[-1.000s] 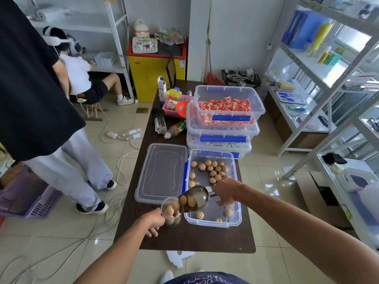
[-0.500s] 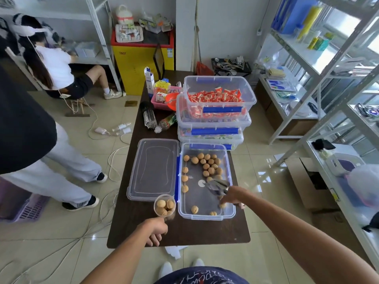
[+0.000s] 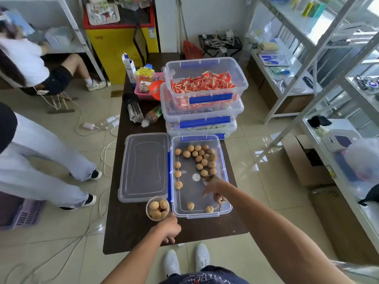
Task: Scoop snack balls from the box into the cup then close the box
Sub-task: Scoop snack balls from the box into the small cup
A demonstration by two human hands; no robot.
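**Right hand reaching into the open box**

Head view: the right hand point(image 3: 214, 188) is inside the clear box point(image 3: 224, 177) among snack balls point(image 3: 202, 158); its grip cannot be told. The left hand point(image 3: 169, 228) curls around the cup point(image 3: 157, 208), full of balls, beside the lid point(image 3: 143, 167)

head view, looking down, table point(image 3: 131, 222) near

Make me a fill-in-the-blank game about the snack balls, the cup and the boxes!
1. The cup stands just in front of the ____.
2. The packets in the top stacked box are mostly ____.
3. The right hand reaches into the snack box, which is ____.
4. The left hand is beside the ____.

Missing words: lid; red; open; cup
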